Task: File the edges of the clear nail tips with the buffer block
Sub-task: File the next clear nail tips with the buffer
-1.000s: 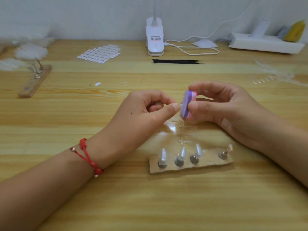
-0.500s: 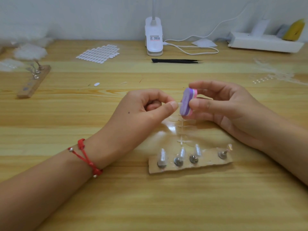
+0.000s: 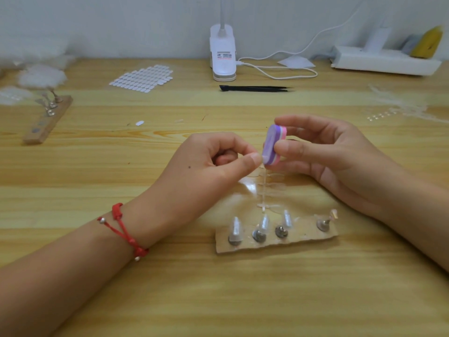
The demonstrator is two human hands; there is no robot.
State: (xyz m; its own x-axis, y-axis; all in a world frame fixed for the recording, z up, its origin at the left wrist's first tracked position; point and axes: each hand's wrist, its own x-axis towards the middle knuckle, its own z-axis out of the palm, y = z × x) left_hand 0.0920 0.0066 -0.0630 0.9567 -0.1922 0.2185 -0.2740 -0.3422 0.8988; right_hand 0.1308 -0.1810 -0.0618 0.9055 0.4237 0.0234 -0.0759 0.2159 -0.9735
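My right hand (image 3: 332,156) grips a small purple and pink buffer block (image 3: 273,148) between thumb and fingers, its purple face turned left. My left hand (image 3: 206,171) pinches a clear nail tip (image 3: 263,158) between thumb and forefinger, its edge against the block's lower end. Most of the tip is hidden by my fingers. Below the hands a clear plastic strip with more nail tips (image 3: 266,190) lies on the table. In front of it a cardboard holder (image 3: 277,242) carries several clear tips standing on metal pins.
A white clip lamp (image 3: 222,57) with its cable stands at the back, black tweezers (image 3: 255,88) before it. A sheet of white stickers (image 3: 143,79) lies back left, a wooden pin holder (image 3: 48,117) far left, a white power strip (image 3: 386,62) back right.
The buffer block has tilted and slid a little upward along the tip held in my left hand. Both hands stay in about the same place.
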